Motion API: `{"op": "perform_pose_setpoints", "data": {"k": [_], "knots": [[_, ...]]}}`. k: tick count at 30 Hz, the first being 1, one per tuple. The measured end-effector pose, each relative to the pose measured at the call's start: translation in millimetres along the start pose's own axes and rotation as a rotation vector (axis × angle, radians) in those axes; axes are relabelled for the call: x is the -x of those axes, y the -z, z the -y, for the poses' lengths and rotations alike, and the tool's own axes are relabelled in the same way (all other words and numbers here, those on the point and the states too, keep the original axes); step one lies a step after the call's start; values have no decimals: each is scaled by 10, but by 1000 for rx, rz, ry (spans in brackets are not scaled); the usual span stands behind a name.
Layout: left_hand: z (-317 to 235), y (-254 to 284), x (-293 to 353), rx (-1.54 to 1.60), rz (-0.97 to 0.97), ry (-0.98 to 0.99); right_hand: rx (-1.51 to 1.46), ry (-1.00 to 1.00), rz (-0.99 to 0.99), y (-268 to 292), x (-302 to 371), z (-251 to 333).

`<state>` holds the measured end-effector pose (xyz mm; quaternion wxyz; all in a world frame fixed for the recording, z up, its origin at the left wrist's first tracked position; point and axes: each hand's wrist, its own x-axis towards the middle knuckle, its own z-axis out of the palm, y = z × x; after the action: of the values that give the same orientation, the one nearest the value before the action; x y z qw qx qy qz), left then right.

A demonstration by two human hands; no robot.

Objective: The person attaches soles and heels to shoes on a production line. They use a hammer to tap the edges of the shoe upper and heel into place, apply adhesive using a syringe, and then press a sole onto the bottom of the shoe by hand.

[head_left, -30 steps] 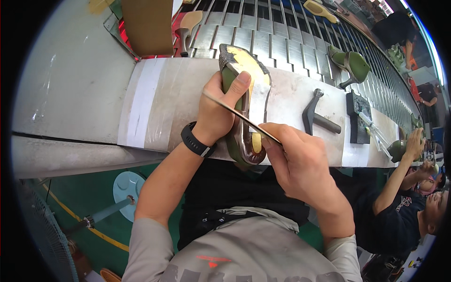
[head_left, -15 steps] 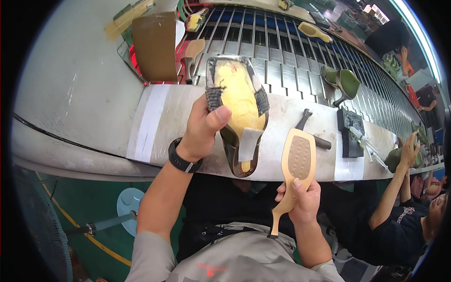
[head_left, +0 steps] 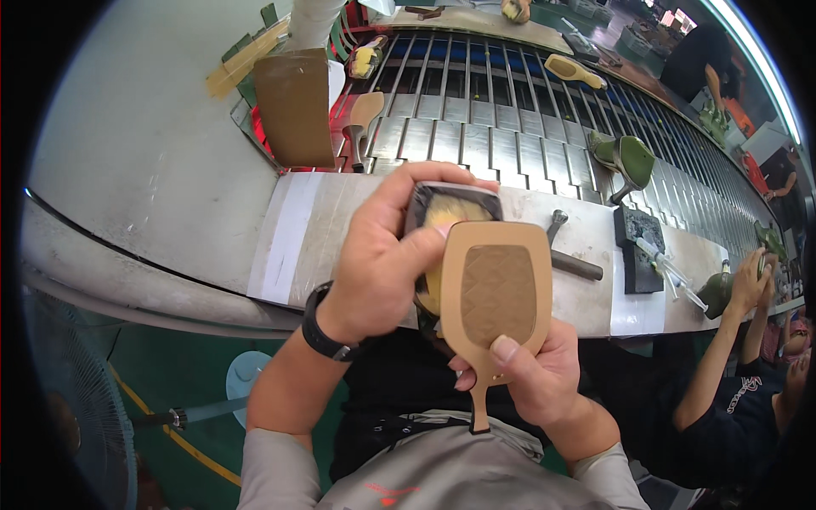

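Observation:
My left hand [head_left: 374, 263] is closed around a dark shoe upper on a last [head_left: 455, 206], its yellow underside facing up and its toe away from me. The thumb lies on that underside. In my right hand [head_left: 540, 374] is a tan heeled shoe sole [head_left: 497, 293], gripped near its heel end with the thumb on top. The brown textured panel of the sole faces up, and its slim heel points toward me. The sole lies over much of the upper and hides its lower part; I cannot tell whether they touch.
Beyond the bench edge [head_left: 280, 246] runs a slatted metal conveyor [head_left: 476, 127] carrying a green heeled shoe [head_left: 633, 161] and tan soles [head_left: 574, 70]. A hammer [head_left: 578, 265], a black block [head_left: 637, 255] and clear syringe-like tubes [head_left: 676, 272] lie at right. A co-worker's hands [head_left: 748, 280] hold a green shoe.
My left hand has lowered the upper and shifted it right. The sole has come up and left over the upper, tilting flatter toward view.

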<state>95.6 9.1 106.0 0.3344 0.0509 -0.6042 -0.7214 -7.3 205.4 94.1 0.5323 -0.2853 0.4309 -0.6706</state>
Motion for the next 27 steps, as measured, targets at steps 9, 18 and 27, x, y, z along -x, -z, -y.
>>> {"op": "perform_pose_setpoints", "data": {"k": [9,18,27], "knots": [[-77,-118,341,163,51,50,256,120,124,30,-13,-85],[-32,-110,396,87,66,-33,325,235,81,-16,0,-258],[-35,-101,424,53,86,-69,272,215,31,-10,31,-274]]}}
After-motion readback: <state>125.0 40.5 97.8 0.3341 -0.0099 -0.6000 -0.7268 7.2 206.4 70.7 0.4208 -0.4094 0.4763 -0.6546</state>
